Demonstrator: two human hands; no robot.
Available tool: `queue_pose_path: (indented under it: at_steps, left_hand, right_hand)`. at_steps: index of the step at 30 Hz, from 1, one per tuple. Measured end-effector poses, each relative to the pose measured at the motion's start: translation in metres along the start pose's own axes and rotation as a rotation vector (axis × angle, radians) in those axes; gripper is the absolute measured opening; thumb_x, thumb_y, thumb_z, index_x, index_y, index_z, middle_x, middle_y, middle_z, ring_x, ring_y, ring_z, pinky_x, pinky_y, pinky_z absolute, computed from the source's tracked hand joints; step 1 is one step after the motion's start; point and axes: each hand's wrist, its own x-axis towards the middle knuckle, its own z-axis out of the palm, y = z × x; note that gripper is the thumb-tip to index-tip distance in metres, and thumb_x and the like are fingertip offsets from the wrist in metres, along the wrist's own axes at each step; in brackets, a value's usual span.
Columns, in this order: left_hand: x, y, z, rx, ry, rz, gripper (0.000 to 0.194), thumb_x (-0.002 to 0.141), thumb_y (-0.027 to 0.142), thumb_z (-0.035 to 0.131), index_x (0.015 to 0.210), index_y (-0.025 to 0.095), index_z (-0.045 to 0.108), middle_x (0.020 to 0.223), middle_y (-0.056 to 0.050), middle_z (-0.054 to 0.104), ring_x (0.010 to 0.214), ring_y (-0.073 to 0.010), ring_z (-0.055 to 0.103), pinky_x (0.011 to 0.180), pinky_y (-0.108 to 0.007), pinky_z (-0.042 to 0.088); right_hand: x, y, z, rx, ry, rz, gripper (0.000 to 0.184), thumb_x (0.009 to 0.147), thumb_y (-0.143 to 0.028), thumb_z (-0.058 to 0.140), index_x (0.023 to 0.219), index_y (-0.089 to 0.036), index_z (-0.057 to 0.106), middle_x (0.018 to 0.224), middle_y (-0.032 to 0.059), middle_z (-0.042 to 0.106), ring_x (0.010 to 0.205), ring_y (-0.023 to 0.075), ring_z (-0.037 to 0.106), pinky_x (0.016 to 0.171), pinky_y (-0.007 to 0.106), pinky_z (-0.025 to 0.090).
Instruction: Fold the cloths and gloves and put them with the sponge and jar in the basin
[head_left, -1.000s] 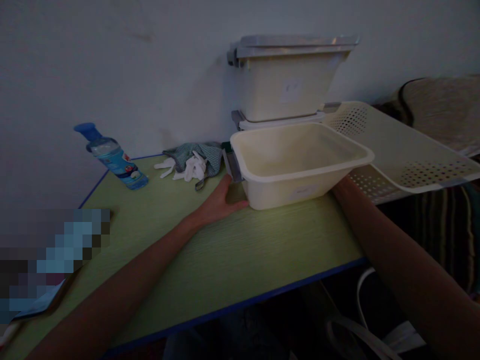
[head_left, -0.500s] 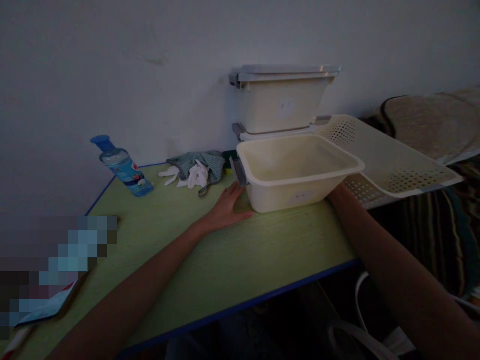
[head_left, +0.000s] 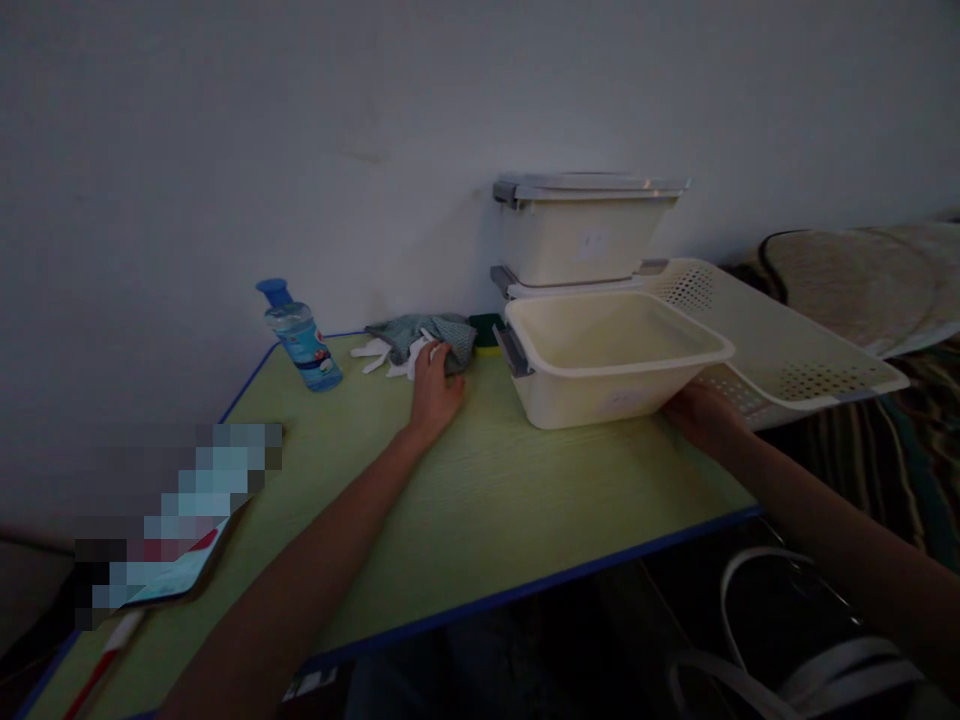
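Observation:
My left hand (head_left: pixel 436 393) is at the front edge of a grey-blue cloth (head_left: pixel 450 332) and white gloves (head_left: pixel 377 352) bunched on the table. Its fingers are curved and apart, thumb out to the right, with nothing visibly gripped. An open cream plastic bin (head_left: pixel 607 390) with a grey latch on its left end stands to the right of that hand. At the bin's lower right side is my right hand (head_left: pixel 703 415), its fingertips hidden by the bin. A green and yellow sponge (head_left: pixel 486 335) lies between the cloth and the bin.
Behind the open bin, a lidded cream box (head_left: pixel 592 240) sits stacked on another lidded box. A white perforated basket (head_left: pixel 780 340) stands at right. A blue bottle (head_left: pixel 304 345) and a partly blurred screen device (head_left: pixel 187 565) are on the green table (head_left: pixel 465 520), which has a blue edge.
My left hand has left the bin's left end and moved to the cloth and gloves. My right hand has drawn back slightly, showing more of itself. The view has shifted.

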Motion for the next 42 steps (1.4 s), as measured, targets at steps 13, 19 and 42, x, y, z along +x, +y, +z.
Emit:
queue_pose_path:
  at_steps: [13,19,42]
  left_hand:
    - [0.005,0.0,-0.02,0.525,-0.254,-0.129,0.035,0.082,0.035,0.047,0.108,0.017,0.06,0.122,-0.016,0.053,0.116,-0.0347,0.045,0.095,-0.054,0.035]
    - [0.018,-0.008,-0.033,0.355,-0.264,-0.239,0.023,0.075,0.036,0.056,0.073,0.015,0.064,0.091,-0.014,0.062,0.098,-0.032,0.055,0.083,-0.044,0.041]
    - [0.064,-0.005,-0.125,-0.734,0.033,-0.353,0.014,0.066,0.012,0.057,0.069,0.018,0.045,0.057,0.006,0.049,0.048,-0.0069,0.047,0.046,-0.017,0.037]
  right_hand:
    - [-0.08,-0.016,-0.034,-0.022,0.069,-0.154,0.016,0.058,-0.008,0.061,0.068,-0.02,0.058,0.065,-0.0007,0.061,0.065,0.0127,0.058,0.061,0.024,0.046]
    - [-0.122,-0.046,0.0,-0.273,-0.613,-0.9,0.024,0.076,-0.001,0.043,0.082,-0.021,0.055,0.071,0.0019,0.06,0.067,0.013,0.058,0.06,0.024,0.047]
    - [-0.086,-0.023,0.197,-0.57,-0.914,-0.834,0.033,0.086,-0.02,0.043,0.117,-0.013,0.055,0.123,0.0142,0.055,0.115,0.0238,0.05,0.098,0.042,0.038]
